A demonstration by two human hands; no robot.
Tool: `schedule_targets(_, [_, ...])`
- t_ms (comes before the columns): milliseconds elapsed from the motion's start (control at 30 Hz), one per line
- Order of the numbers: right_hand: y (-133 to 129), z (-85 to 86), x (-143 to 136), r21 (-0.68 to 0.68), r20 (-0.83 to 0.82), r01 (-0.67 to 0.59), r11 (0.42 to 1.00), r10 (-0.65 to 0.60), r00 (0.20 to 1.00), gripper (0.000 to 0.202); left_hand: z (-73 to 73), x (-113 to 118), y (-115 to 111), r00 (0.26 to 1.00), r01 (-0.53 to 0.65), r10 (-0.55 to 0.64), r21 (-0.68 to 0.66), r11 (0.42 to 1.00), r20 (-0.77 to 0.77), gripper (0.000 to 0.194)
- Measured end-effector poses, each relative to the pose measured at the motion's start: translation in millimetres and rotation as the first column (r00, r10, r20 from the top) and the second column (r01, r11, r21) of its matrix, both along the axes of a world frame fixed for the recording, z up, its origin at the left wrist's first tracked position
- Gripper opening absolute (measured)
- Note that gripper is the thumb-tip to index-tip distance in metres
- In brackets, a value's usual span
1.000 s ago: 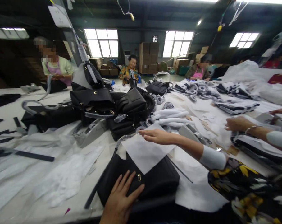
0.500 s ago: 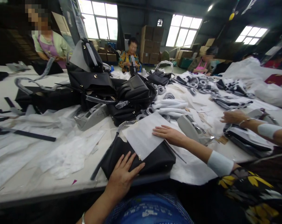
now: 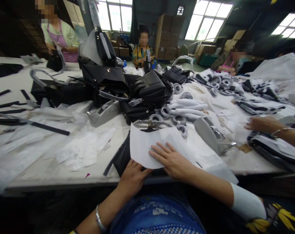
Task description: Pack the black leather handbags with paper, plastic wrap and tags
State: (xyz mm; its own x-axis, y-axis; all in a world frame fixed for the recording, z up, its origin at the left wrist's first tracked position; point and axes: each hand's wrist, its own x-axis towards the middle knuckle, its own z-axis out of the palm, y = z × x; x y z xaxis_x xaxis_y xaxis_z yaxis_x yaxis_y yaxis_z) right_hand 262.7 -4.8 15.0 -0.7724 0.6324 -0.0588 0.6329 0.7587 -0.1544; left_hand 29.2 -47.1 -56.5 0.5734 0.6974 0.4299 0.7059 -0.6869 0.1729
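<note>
A black handbag (image 3: 121, 159) lies at the table's front edge before me, mostly hidden under a white sheet (image 3: 141, 143). My right hand (image 3: 173, 161) rests flat on the sheet with its fingers spread. At the sheet's lower left edge is my left hand (image 3: 133, 177), lying on the bag with the thumb stretched to the right; its fingertips are partly covered by the sheet. A gold buckle (image 3: 149, 123) and a wrapped handle show above the sheet's top edge.
Black handbags (image 3: 105, 79) are piled behind. Grey tape dispensers (image 3: 103, 112) (image 3: 211, 135) stand left and right. White wrapping scraps (image 3: 74, 152) and black straps (image 3: 50, 128) lie leftward. A co-worker's hand (image 3: 262, 125) works at right, by a bag (image 3: 271, 146). Other people sit across the table.
The white sheet has come down and spread across the bag's front. My right hand has moved with it towards me, and my left fingers have come to its lower edge. The view has shifted.
</note>
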Motion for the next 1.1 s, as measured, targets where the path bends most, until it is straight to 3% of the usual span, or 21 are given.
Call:
schedule_targets(167, [-0.2, -12.4, 4.5, -0.096, 0.025, -0.014, 0.995, 0.017, 1.0, 0.082, -8.2, -0.6, -1.8, 1.0, -0.008, 0.012, 0.118, 0.993, -0.028, 0.044])
schedule_targets(433, [-7.3, -29.0, 6.8, -0.036, -0.022, -0.064, 0.997, 0.063, 0.998, 0.084, -37.1, -5.0, -7.4, 0.99, -0.065, 0.094, 0.256, 0.964, -0.103, 0.047])
schedule_targets(533, [-8.7, -29.1, 4.2, -0.043, -0.036, -0.06, 0.997, 0.058, 0.998, 0.082, -37.9, -5.0, -5.7, 0.99, -0.083, 0.111, 0.272, 0.959, -0.088, 0.046])
schedule_targets(667, [-9.5, -30.1, 0.2, -0.062, -0.058, -0.015, 0.998, 0.011, 0.998, 0.08, -20.6, -1.7, -2.0, 0.995, -0.043, 0.058, 0.178, 0.983, -0.077, 0.044])
schedule_targets(767, [-10.2, -31.5, 0.2, -0.063, -0.074, -0.016, 0.998, 0.011, 0.997, 0.08, 1.1, 0.3, -13.7, 0.993, -0.013, 0.02, 0.06, 0.998, -0.118, 0.048])
schedule_targets(867, [-11.2, -32.3, 1.4, -0.061, -0.098, -0.019, 0.998, 0.013, 0.995, 0.077, 36.8, 6.2, -40.1, 0.988, -0.058, 0.047, -0.071, 0.996, -0.149, 0.042])
schedule_targets(967, [-11.7, -33.9, 1.6, -0.058, -0.124, -0.019, 0.998, 0.012, 0.992, 0.074, 78.4, 20.6, -54.9, 0.999, 0.036, -0.033, -0.146, 0.989, 0.025, 0.025])
schedule_targets(1033, [-11.6, -35.9, 1.5, -0.06, -0.151, -0.027, 0.998, 0.017, 0.988, 0.07, 93.3, 30.2, -43.8, 0.982, 0.133, -0.108, -0.166, 0.977, 0.153, 0.024])
schedule_targets(1100, [-11.4, -37.8, 2.2, -0.061, -0.183, -0.031, 0.998, 0.019, 0.983, 0.067, 88.5, 33.0, -17.3, 0.972, 0.184, -0.155, -0.164, 0.969, 0.175, 0.026])
